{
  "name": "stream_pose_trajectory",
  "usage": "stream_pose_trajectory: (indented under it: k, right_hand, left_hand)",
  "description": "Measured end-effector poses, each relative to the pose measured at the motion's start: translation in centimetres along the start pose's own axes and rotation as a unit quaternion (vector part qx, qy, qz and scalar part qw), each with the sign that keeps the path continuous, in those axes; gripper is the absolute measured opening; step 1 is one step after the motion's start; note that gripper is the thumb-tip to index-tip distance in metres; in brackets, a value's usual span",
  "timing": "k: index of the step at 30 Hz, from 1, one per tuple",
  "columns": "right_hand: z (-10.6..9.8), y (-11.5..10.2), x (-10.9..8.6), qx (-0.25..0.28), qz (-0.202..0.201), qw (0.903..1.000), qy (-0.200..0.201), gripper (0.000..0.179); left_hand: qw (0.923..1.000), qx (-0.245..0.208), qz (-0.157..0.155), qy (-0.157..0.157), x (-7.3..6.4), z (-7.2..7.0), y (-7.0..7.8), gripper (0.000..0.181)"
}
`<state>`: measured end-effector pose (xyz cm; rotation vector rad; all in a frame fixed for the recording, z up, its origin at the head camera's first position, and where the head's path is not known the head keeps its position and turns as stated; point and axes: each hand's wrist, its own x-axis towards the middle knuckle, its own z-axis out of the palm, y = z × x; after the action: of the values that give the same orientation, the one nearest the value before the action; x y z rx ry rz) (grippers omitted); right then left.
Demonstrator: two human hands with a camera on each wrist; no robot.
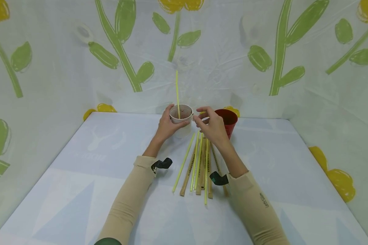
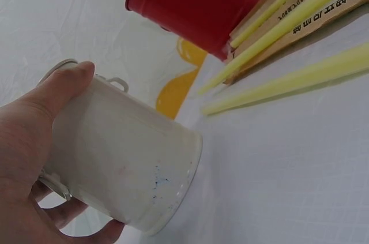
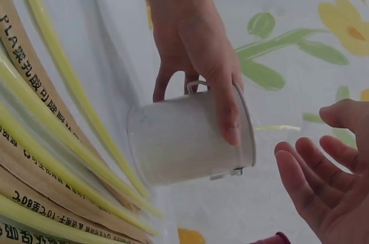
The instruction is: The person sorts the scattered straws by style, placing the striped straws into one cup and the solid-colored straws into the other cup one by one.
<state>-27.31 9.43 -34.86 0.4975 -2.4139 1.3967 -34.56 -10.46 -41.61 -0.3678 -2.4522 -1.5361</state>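
Observation:
My left hand (image 1: 167,126) grips a small white metal pail (image 2: 127,146) by its side, thumb near the rim. The pail has small side loops and blue specks near its base. One yellow drinking straw (image 1: 177,92) stands up out of it, its upper part above the rim. Just right of the pail is my right hand (image 1: 214,126), its fingers (image 3: 308,180) loosely bent with nothing between them. Behind that hand stands a red pail (image 2: 196,10), partly covered by it in the head view.
Several yellow straws (image 1: 184,163) and brown paper-wrapped straws (image 1: 188,173) lie in a loose bundle on the white table (image 1: 110,163), between my forearms. A flower-printed sheet (image 1: 214,68) hangs behind and at both sides of the table.

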Motion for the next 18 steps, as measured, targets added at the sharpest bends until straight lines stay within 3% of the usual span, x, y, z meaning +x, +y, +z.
stream_pose_trajectory:
  k: [10, 18]
  right_hand:
    - [-0.04, 0.02, 0.0, -0.04, 0.049, 0.9968, -0.049, 0.043]
    - [-0.12, 0.14, 0.0, -0.08, 0.129, 0.9824, -0.108, 0.053]
  left_hand:
    - [1.0, 0.006, -0.004, 0.0, 0.01, 0.01, 0.07, 0.098]
    - [1.0, 0.003, -0.008, -0.002, 0.0, -0.01, 0.2, 0.1]
